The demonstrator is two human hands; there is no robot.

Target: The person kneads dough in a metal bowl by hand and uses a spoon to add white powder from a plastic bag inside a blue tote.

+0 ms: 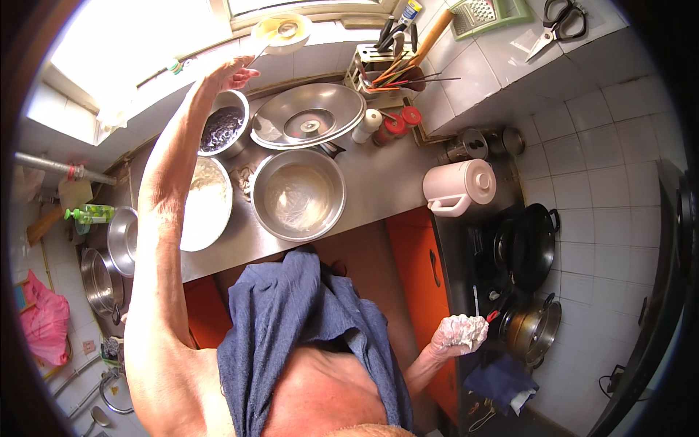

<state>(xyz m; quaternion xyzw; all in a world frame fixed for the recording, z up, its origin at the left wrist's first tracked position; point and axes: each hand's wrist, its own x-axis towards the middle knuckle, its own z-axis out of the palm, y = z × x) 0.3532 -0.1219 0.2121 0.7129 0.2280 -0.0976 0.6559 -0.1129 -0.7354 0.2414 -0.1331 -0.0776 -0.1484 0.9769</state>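
Observation:
My left hand (pixel 236 74) reaches up to the windowsill and pinches the thin handle of a metal ladle (pixel 286 29), whose bowl rests in a pale yellow bowl (pixel 263 34). My right hand (pixel 461 334) is low at the right, coated in thick white dough or batter; its fingers are curled, and whether it holds anything is hidden. On the steel counter sit a steel basin (pixel 298 195) with cloudy liquid, a white basin (pixel 210 218) with pale dough-like contents partly behind my left arm, and a steel pot (pixel 224 123) holding dark pieces in liquid.
Wide steel lids (pixel 308 116) lie behind the basin, beside red-capped jars (pixel 390 130). A knife rack (pixel 377 57) and scissors (pixel 557 27) are at the back right. A pink pitcher (pixel 458 187), a black wok (pixel 532 246) and a glass-lidded pot (pixel 531 330) stand at the right. A blue cloth (pixel 273 306) hangs over my chest.

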